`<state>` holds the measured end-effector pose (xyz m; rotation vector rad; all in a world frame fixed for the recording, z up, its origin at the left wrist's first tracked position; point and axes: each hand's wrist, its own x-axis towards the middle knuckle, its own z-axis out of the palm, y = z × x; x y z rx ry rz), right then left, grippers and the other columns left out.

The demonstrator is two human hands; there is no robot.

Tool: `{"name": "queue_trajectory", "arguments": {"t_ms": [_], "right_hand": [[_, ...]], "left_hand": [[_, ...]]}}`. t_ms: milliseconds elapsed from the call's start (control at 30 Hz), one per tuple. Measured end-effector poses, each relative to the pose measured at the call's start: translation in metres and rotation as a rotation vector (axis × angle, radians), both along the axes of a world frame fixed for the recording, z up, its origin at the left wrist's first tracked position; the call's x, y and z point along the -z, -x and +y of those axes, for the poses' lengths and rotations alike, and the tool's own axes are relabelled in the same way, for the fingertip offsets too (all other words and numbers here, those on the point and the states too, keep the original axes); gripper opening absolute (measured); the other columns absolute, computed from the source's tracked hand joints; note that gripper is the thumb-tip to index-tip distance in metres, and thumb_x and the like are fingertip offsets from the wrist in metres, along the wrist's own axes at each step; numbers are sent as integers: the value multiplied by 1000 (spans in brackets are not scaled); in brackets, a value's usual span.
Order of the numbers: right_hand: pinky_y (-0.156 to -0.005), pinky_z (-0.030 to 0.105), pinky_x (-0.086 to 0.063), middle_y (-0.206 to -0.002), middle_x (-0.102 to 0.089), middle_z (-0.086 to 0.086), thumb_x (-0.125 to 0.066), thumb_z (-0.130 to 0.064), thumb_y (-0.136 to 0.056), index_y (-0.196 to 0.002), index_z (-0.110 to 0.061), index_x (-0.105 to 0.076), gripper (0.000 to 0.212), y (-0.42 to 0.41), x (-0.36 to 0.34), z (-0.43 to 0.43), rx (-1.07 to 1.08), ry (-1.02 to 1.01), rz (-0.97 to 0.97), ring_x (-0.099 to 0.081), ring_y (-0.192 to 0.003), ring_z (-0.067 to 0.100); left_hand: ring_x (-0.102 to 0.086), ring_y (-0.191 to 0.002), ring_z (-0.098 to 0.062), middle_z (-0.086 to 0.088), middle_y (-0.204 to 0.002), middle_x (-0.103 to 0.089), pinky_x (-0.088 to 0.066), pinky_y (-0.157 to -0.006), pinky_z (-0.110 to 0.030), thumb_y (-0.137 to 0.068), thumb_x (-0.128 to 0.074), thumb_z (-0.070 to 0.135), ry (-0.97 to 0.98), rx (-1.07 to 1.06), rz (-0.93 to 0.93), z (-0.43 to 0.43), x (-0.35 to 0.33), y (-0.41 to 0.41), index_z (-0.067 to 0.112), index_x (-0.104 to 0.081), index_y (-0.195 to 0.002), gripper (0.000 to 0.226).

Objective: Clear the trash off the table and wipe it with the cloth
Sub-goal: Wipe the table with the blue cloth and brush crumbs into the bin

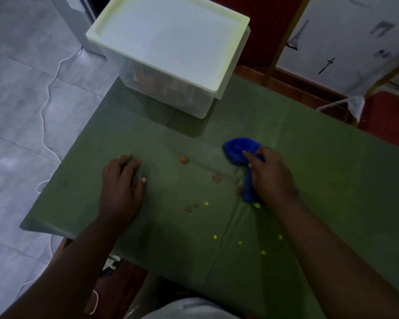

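- Fuzzy blue cloth (240,148), bunched, sits mid-surface (332,180); the right hand (270,176) grips it.
- Left hand (122,185) rests flat, fingers relaxed, holding nothing.
- Five brown crumbs (184,160) and six yellow bits (215,237) lie scattered nearby.

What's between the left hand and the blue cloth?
Head view: two brown scraps lie on the table between the left hand and the blue cloth.

Fuzzy blue cloth (238,149) on matt green table (320,180).

Right hand (271,174) grips blue cloth (240,149); left hand (121,187) flat on table (332,180); scraps (184,160) between.
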<state>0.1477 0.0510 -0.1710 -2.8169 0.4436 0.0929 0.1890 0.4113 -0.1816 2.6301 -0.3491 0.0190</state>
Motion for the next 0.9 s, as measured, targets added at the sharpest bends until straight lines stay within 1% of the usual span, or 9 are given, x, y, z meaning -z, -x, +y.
{"name": "queue_trajectory", "arguments": {"t_ms": [167, 233, 300, 433, 567, 600, 667, 767, 900], "right_hand": [[-75, 31, -43, -100, -46, -7, -46, -59, -92, -102, -35, -54, 27, -13, -13, 84, -288, 10, -47, -54, -83, 16], [-74, 31, -42, -106, -48, -5, -47, -45, -95, -111, -36, -56, 20, -18, -13, 105, -321, -118, -50, -52, -89, 17], [-76, 37, -47, -114, -50, 2, -47, -25, -94, -127, -31, -57, 35, -23, -15, 119, -423, -208, -74, -49, -99, 23], [-75, 38, -51, -111, -54, 4, -53, -20, -90, -125, -23, -63, 36, -43, -22, 96, -357, -271, -232, -55, -96, 25], [-81, 34, -48, -122, -51, 6, -43, -34, -93, -129, -31, -56, 38, -69, -18, 66, -202, -71, -44, -54, -102, 27], [-82, 34, -46, -124, -49, 7, -42, -32, -94, -131, -32, -54, 39, -72, -16, 69, -200, -39, 13, -53, -104, 28], [-83, 35, -44, -123, -47, 7, -43, -22, -95, -134, -32, -51, 41, -72, -14, 89, -254, -23, 65, -47, -107, 29], [-80, 35, -43, -122, -46, 6, -44, -16, -94, -135, -32, -50, 45, -65, -18, 122, -339, -41, 74, -43, -107, 27], [-77, 30, -37, -119, -45, 2, -41, -24, -92, -132, -33, -52, 43, -55, -20, 167, -531, -155, 126, -42, -105, 23]], "left_hand": [[-45, -121, -37, -21, -128, -51, -33, -104, -41, -87, -58, 24, 16, -7, -2, 6, -3, -1, 0, -58, -124, 44], [-46, -121, -37, -21, -127, -52, -34, -105, -41, -87, -58, 23, 13, -14, -12, 11, -2, 0, 0, -58, -123, 43], [-47, -120, -38, -20, -127, -53, -36, -105, -43, -87, -59, 23, -5, -15, -15, 18, -1, -1, -1, -58, -123, 43], [-48, -123, -38, -20, -130, -54, -35, -107, -45, -88, -56, 25, -74, -1, -12, 30, 1, -2, 0, -59, -125, 45], [-44, -131, -36, -19, -137, -52, -32, -111, -43, -91, -55, 27, -115, 2, -21, 39, 6, 0, 1, -57, -129, 46], [-44, -132, -35, -19, -138, -51, -32, -111, -43, -91, -55, 27, -113, 2, -21, 39, 8, 1, 1, -57, -129, 46], [-44, -132, -36, -19, -139, -51, -34, -111, -45, -91, -56, 27, -117, 0, -18, 38, 10, 3, 1, -57, -130, 47], [-45, -132, -37, -19, -140, -50, -36, -109, -49, -90, -57, 27, -125, 2, -9, 34, 12, 5, 2, -58, -129, 46], [-45, -132, -37, -19, -140, -50, -37, -108, -50, -90, -56, 28, -147, -16, 0, 39, 14, 14, 4, -58, -129, 45]]}}
